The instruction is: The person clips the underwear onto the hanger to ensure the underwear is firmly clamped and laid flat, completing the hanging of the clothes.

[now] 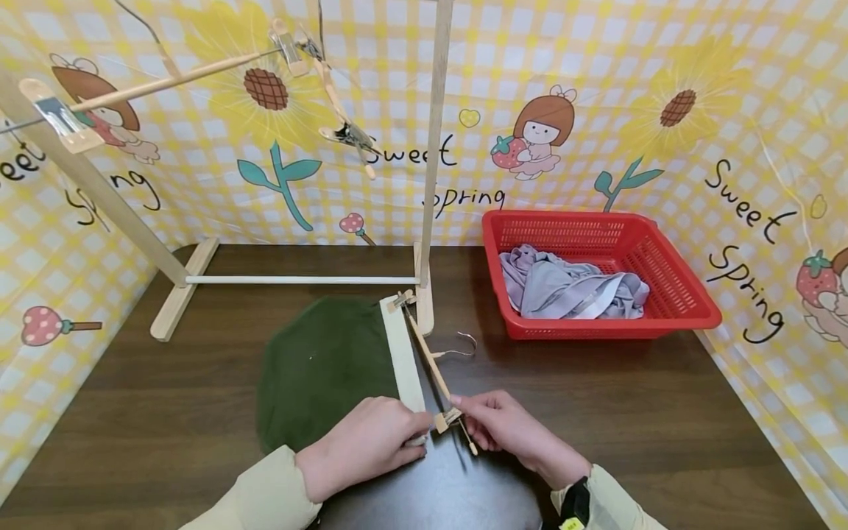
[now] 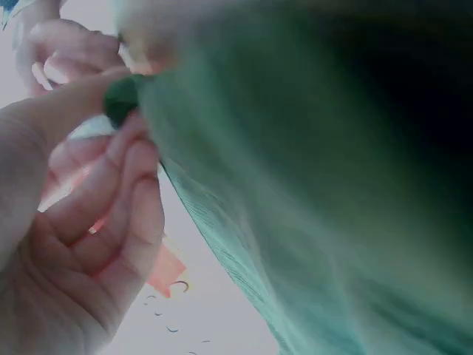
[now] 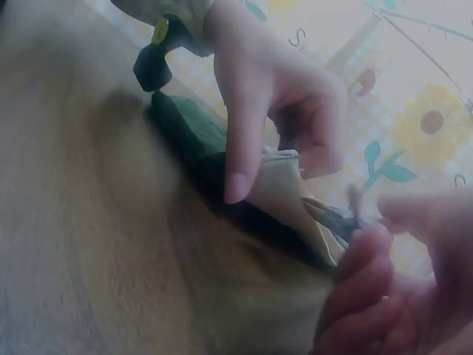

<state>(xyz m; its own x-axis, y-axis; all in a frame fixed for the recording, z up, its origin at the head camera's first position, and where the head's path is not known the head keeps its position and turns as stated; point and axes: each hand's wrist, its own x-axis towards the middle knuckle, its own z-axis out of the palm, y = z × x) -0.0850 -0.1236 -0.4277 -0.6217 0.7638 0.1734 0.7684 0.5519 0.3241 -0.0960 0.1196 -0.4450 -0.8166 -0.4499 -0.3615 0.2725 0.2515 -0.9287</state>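
A dark green garment with a white waistband lies on the table. My left hand pinches the near corner of that band, lifted in the right wrist view. Alongside the band lies a wooden clip hanger, its metal hook pointing right. The hanger's far clip grips the far end of the band. My right hand pinches the near clip, whose jaws face the held corner, close beside it. In the left wrist view, green cloth fills much of the picture.
A red basket with crumpled lilac clothing stands at the back right. A wooden rack with a white crossbar stands at the back left. Two clip hangers hang above, and a printed cloth backdrop closes off the back.
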